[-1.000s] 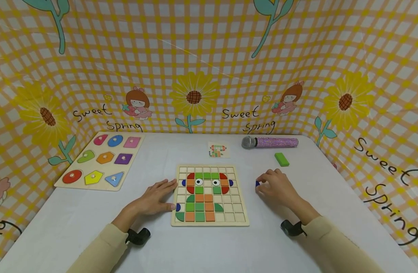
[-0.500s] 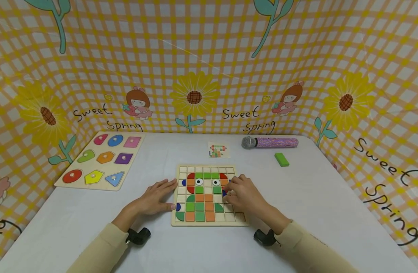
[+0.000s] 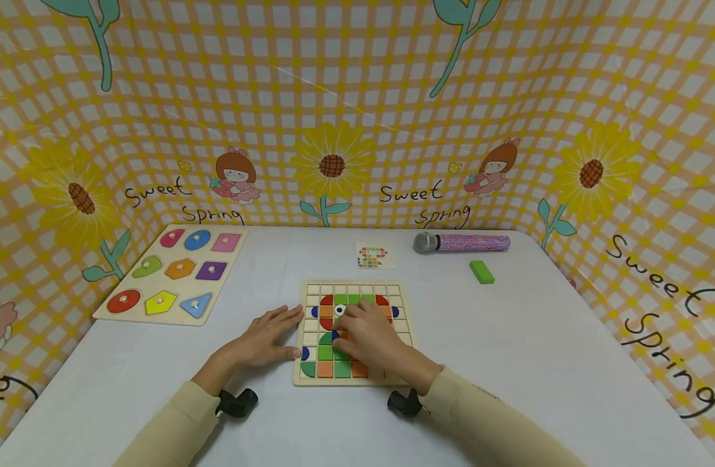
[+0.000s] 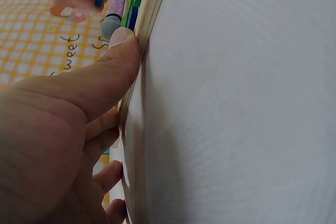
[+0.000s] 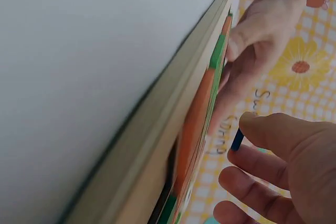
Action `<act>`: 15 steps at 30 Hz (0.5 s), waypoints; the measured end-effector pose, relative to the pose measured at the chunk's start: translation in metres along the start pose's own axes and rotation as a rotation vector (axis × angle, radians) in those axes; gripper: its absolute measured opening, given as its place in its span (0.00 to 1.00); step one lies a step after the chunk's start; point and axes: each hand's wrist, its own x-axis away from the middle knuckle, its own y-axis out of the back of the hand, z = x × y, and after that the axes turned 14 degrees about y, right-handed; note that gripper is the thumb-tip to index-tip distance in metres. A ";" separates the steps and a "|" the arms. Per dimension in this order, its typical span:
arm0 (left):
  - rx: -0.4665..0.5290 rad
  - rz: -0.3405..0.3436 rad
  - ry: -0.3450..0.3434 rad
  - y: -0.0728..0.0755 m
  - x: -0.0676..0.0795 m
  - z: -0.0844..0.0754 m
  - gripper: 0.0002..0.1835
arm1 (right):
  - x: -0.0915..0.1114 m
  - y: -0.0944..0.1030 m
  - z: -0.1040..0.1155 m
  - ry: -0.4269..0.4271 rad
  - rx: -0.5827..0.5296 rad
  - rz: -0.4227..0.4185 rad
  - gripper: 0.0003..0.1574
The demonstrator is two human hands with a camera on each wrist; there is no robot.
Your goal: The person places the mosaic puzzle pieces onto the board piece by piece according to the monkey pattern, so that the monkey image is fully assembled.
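Over the middle of a wooden grid puzzle board (image 3: 316,382), my right hand (image 3: 369,334) pinches a blue half-round tile (image 5: 238,139) between thumb and forefinger, apart from the board. Coloured tiles fill part of the grid, with an eye tile (image 3: 340,310), blue half-rounds at the sides and orange tiles (image 3: 325,369) low down. My right hand hides several middle cells. Along the board's left edge my left hand (image 3: 264,338) rests with extended fingers, its thumb (image 4: 118,61) touching the edge beside another blue half-round tile (image 3: 305,353).
A pattern card (image 3: 375,255) lies behind the board. Farther right are a glittery microphone (image 3: 470,243) and a green block (image 3: 481,272). At the left lies a shape board (image 3: 176,292) with knobbed pieces. A patterned cloth (image 3: 334,78) walls the table on the back and sides.
My right hand has carried the blue half-round tile leftward from the table at the right to above the board's middle. The left hand has stayed at the board's edge.
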 end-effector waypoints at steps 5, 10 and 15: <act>-0.004 0.003 -0.005 0.000 -0.001 0.000 0.41 | -0.016 -0.007 0.009 -0.007 -0.012 0.049 0.15; -0.008 -0.003 -0.018 0.001 -0.001 0.001 0.41 | -0.028 -0.014 0.013 -0.020 -0.012 0.081 0.14; -0.005 -0.005 -0.030 0.000 -0.001 0.001 0.41 | -0.037 -0.019 0.015 -0.041 -0.019 0.110 0.14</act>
